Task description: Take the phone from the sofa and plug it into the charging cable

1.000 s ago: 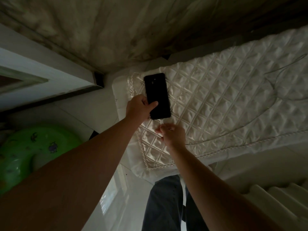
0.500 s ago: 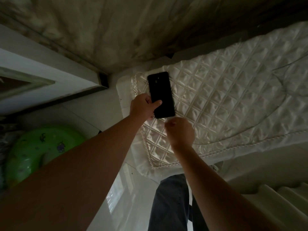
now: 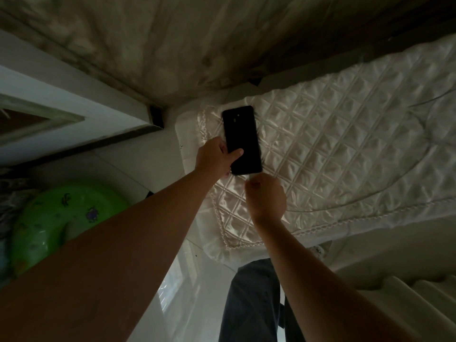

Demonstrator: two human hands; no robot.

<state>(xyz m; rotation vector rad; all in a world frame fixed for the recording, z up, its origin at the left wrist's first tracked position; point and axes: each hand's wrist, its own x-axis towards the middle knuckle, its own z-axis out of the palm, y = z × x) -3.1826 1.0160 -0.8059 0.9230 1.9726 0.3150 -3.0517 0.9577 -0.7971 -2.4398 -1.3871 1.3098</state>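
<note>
Plugging-in is the step in hand. The left hand [image 3: 214,156] clamps the slim black rectangular phone [image 3: 242,140] by its lower left edge, thumb across the back, over the left end of the cream quilted satin sofa cover [image 3: 345,144]. The right hand [image 3: 265,198] sits pinched just beneath the phone's bottom edge, fingers together, presumably on the charging cable's plug; neither plug nor cable can be made out in the dim light. Next, I judge, the plug must be lined up squarely with the port and pressed straight in while the left hand braces the phone.
</note>
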